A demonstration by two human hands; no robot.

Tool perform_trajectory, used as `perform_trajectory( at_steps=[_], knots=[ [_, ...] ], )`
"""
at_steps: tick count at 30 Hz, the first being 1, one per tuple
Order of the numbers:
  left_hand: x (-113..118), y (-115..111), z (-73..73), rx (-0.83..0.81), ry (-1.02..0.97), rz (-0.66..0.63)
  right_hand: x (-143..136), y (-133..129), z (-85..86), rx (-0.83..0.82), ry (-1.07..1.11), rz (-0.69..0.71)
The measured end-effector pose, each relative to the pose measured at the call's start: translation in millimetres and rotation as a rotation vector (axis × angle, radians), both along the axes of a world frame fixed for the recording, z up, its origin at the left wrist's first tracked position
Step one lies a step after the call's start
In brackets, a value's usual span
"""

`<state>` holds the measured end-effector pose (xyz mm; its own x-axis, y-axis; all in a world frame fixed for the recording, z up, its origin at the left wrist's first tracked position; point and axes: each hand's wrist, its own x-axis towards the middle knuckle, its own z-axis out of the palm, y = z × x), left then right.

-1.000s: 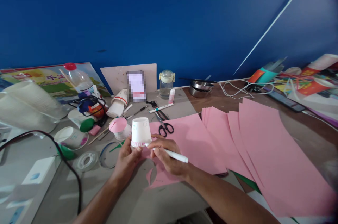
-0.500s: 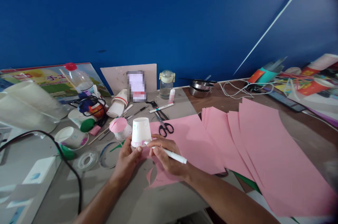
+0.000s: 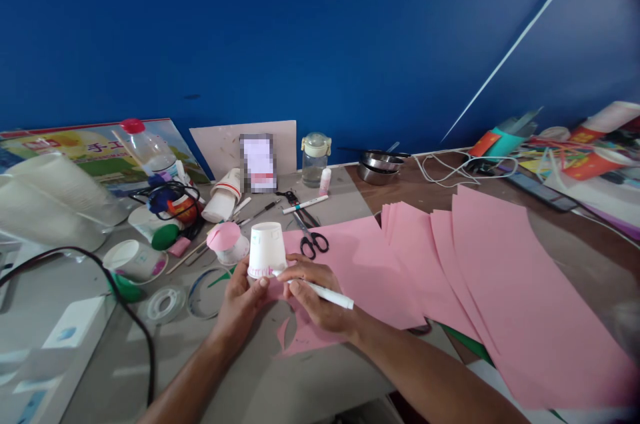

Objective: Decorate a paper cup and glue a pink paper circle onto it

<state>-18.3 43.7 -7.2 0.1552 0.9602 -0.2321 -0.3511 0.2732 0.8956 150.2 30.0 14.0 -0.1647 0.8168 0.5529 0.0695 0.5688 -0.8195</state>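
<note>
My left hand (image 3: 245, 294) grips a white paper cup (image 3: 267, 247) that is upside down, its rim towards me. Pink marks run along the cup near that rim. In my right hand (image 3: 315, 294) is a white marker (image 3: 330, 296), its tip against the pink marks. Some right fingers rest beside the cup. Behind the hands lie black-handled scissors (image 3: 314, 244) on pink paper (image 3: 360, 271). Left of the held cup stands another cup with a pink paper disc (image 3: 224, 237) on top.
Fanned pink sheets (image 3: 520, 304) cover the right side. A roll of clear tape (image 3: 166, 304), a black cable (image 3: 135, 317) and a marked cup (image 3: 135, 261) are on the left. Farther back are a phone (image 3: 259, 163), a glass jar (image 3: 315, 161) and metal bowls (image 3: 379, 169).
The cup has turned slightly in my left hand, and the pink marks have shifted along its rim. Both hands stay in nearly the same place.
</note>
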Motion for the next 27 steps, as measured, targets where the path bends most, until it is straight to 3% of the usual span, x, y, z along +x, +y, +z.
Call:
perform_trajectory(
  at_steps=[15, 27],
  knots=[
    [-2, 0, -2.2, 0.002, 0.029, 0.010, -1, -1, 2.4, -0.015, 0.055, -0.010],
    [4, -2, 13.0, -0.047, -0.042, 0.027, -1, -1, -3.2, -0.032, 0.128, 0.000]
  ],
)
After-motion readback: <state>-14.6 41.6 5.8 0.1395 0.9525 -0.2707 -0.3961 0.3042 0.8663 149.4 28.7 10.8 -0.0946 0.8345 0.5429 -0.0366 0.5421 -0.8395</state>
